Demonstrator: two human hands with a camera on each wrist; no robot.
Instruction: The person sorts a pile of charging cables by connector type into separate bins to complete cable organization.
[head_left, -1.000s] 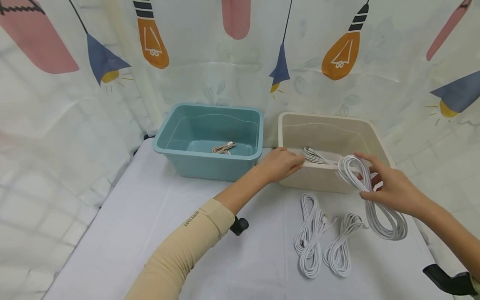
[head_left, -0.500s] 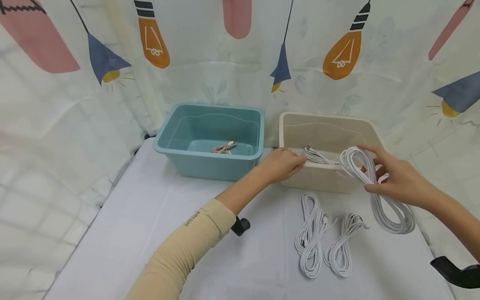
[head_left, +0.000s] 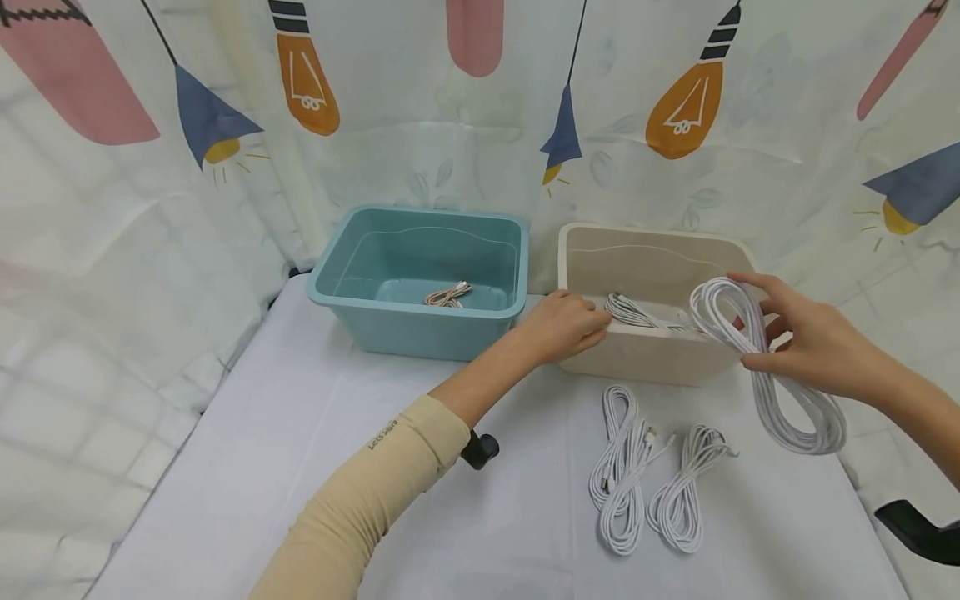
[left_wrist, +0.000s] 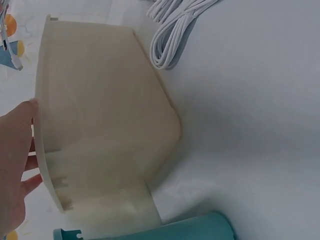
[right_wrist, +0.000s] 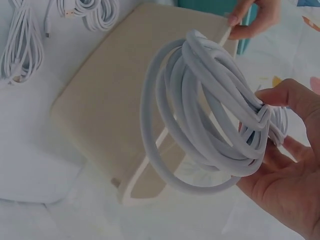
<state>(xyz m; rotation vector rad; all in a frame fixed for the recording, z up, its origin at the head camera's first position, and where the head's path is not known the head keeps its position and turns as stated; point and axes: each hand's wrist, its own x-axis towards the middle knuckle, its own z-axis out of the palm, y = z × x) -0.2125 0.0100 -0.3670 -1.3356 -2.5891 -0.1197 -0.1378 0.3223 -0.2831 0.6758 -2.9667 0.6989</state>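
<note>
My left hand [head_left: 568,327] grips the front rim of the beige bin [head_left: 645,360] near its left corner. In the left wrist view the thumb lies outside the rim and the fingers reach inside. My right hand [head_left: 821,346] pinches a coiled white cable [head_left: 798,412] by its tied middle. The coil hangs at the bin's front right corner, its upper loop over the rim; whether it touches is hard to tell. Inside the bin lies another bundled cable [head_left: 628,310]. Two more white cable bundles lie on the table, a longer one [head_left: 621,475] and a shorter one [head_left: 686,492].
To the left stands a teal bin [head_left: 420,329] with a small beige cable bundle [head_left: 448,295] in it. A white cloth covers the table [head_left: 247,467]. Behind the bins hangs a curtain [head_left: 465,142] printed with lamps and bulbs.
My right hand has moved up and to the right with the coiled cable, bringing it higher against the beige bin's right corner. The left hand has stayed on the rim.
</note>
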